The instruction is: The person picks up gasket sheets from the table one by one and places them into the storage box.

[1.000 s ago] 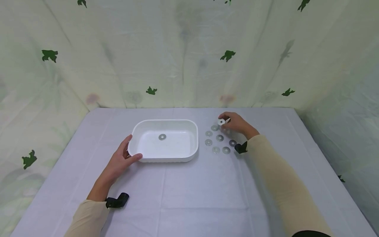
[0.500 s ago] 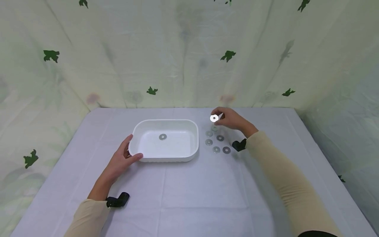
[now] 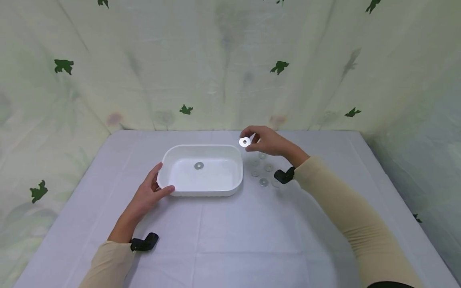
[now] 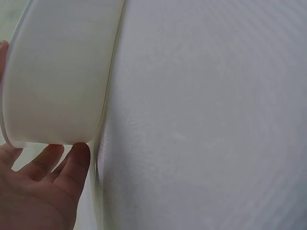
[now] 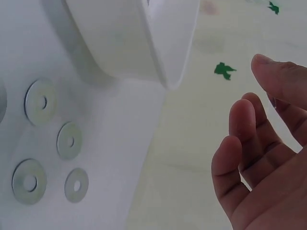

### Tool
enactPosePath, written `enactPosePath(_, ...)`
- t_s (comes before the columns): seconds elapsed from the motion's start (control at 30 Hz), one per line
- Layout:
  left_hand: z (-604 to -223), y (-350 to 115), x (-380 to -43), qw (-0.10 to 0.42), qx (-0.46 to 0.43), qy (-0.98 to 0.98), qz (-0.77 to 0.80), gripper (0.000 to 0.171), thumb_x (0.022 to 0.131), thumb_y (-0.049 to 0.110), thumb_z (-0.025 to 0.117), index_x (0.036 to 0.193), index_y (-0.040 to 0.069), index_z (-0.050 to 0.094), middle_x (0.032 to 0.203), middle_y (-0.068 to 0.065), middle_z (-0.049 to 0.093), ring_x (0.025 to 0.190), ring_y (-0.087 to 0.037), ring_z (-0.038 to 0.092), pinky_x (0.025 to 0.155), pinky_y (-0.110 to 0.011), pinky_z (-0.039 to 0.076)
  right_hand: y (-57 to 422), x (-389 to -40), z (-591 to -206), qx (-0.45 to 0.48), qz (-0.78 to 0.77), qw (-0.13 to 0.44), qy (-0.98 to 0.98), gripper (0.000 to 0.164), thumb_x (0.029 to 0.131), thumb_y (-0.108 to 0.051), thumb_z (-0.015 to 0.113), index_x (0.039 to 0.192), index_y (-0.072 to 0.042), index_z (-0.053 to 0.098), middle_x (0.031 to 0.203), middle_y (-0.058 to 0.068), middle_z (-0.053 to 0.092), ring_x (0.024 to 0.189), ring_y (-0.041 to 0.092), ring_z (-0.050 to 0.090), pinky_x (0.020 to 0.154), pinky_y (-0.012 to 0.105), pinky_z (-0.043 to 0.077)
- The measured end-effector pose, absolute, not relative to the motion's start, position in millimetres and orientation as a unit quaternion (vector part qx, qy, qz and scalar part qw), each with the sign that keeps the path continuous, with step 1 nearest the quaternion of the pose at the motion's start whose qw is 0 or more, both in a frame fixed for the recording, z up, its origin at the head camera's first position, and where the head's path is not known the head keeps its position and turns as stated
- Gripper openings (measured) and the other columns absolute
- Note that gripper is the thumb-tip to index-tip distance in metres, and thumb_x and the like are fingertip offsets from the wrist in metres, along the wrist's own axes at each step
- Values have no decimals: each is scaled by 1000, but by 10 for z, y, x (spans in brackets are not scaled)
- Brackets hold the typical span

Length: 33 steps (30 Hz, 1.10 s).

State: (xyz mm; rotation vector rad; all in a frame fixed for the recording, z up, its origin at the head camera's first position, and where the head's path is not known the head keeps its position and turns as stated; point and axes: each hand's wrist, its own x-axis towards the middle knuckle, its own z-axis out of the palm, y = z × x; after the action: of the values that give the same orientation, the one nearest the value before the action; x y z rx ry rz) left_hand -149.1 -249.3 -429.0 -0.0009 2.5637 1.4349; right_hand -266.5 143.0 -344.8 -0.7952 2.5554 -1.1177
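A white oval tray (image 3: 201,182) lies on the table with one metal washer (image 3: 195,166) on its floor. My left hand (image 3: 145,198) grips the tray's left end, thumb on the near rim and fingers round the side; in the left wrist view those fingers (image 4: 73,165) touch its wall. Beyond the tray's far right corner, my right hand (image 3: 268,142) pinches another washer (image 3: 241,143) between thumb and fingers, held above the table. The right wrist view shows that hand beside the tray's end, the pinched washer mostly hidden.
Several washers (image 3: 264,182) lie loose on the white tablecloth (image 3: 245,232) right of the tray, under my right forearm. A pale curtain (image 3: 230,80) with green leaf shapes hangs behind the table's far edge.
My right hand has lifted a washer from the far side of the loose group and carried it left towards the tray. The left hand and tray have stayed put.
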Motion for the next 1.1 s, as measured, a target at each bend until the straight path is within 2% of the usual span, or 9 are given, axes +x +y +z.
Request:
enactPosePath(0.2,-4364,-2470,-1425,109,-10,869,483,101,91,36,71,161,22,0,167,-16,13,144,-41,39,82,-3,38,1281,-2551,-3478,-297,-391,150,858,35,89,-9,70,123,-13,63,120,9,62,94,23,63,79,31,52)
enactPosePath(0.4,-4390,-2412,-1449,101,-4,871,480,102,90,42,72,161,21,3,167,-16,16,144,-40,40,88,-7,39,1182,-2517,-3416,-303,-404,142,851,38,89,-9,71,125,-12,62,122,7,63,95,23,63,84,34,53)
enactPosePath(0.53,-4389,-2392,-1465,101,-5,877,469,101,90,41,71,161,20,2,167,-17,15,143,-40,41,103,-30,44,1080,-2529,-3393,-307,-405,149,849,37,89,-11,71,125,-15,63,122,6,63,96,23,62,85,33,53)
enactPosePath(0.63,-4390,-2386,-1474,99,-7,878,468,100,91,39,71,161,19,2,167,-17,14,144,-41,39,110,-48,40,984,-2530,-3382,-311,-404,155,846,36,89,-12,71,124,-16,63,121,5,63,97,22,62,84,31,53)
enactPosePath(0.73,-4391,-2388,-1483,96,-8,876,473,100,91,37,71,161,19,2,167,-18,14,145,-42,38,111,-53,37,888,-2537,-3378,-323,-399,158,843,36,89,-11,71,124,-16,63,121,4,63,97,22,63,84,30,53)
enactPosePath(0.93,-4383,-2398,-1500,94,-6,877,472,100,92,36,71,161,19,1,167,-18,15,143,-42,41,110,-50,39,745,-2555,-3367,-345,-386,164,840,37,89,-11,72,124,-16,63,122,3,63,96,21,64,86,30,53)
enactPosePath(1.03,-4382,-2403,-1504,94,-6,878,469,100,91,38,71,161,19,2,167,-18,15,142,-41,42,106,-39,42,696,-2566,-3372,-350,-387,168,837,38,88,-11,72,125,-15,63,123,4,64,97,21,64,87,29,52)
enactPosePath(1.1,-4385,-2408,-1503,95,-6,877,471,101,91,39,71,161,20,2,167,-17,15,143,-41,41,101,-24,44,670,-2575,-3383,-351,-387,170,836,38,88,-11,72,125,-13,63,124,4,64,97,20,63,88,29,52)
